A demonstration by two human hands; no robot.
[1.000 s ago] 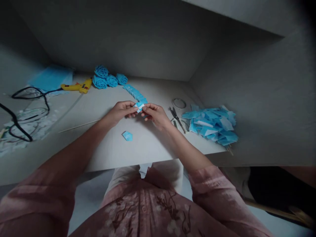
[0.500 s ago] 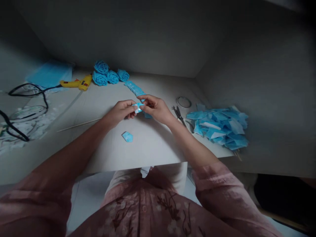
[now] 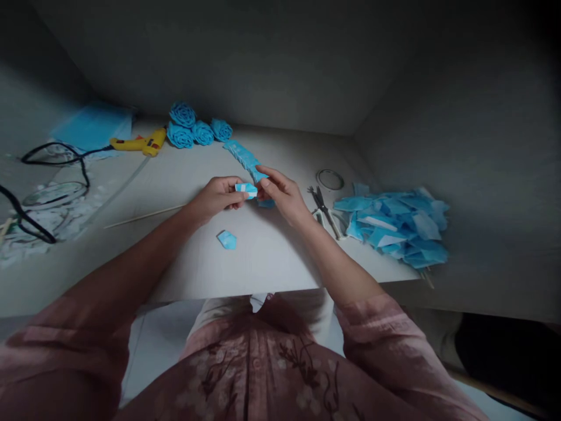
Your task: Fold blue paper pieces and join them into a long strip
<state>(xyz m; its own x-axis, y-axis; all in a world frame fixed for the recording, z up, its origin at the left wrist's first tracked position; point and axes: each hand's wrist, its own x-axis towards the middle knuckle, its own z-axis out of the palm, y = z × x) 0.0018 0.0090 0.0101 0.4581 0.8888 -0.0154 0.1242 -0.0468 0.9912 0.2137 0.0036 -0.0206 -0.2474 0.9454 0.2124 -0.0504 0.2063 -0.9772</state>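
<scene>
Over the middle of the table, my left hand (image 3: 224,194) pinches a small folded blue piece (image 3: 245,188) of fabric-like sheet with a white strip across it. My right hand (image 3: 284,196) is just to the right of that piece, thumb and fingers apart, with nothing visible in it. Behind it runs a row of overlapping folded blue pieces (image 3: 242,155), partly hidden by the right hand. One single folded blue piece (image 3: 227,240) lies on the table nearer to me.
Several blue fabric-like roses (image 3: 203,133) sit at the back, beside a yellow glue gun (image 3: 140,143). A thin stick (image 3: 144,217) lies left. On the right are scissors (image 3: 323,206), a tape roll (image 3: 330,171) and a heap of blue cut pieces (image 3: 394,228).
My right thumb and fingers have come off the folded blue piece and moved slightly right. The left hand still holds it. The view has shifted slightly.
</scene>
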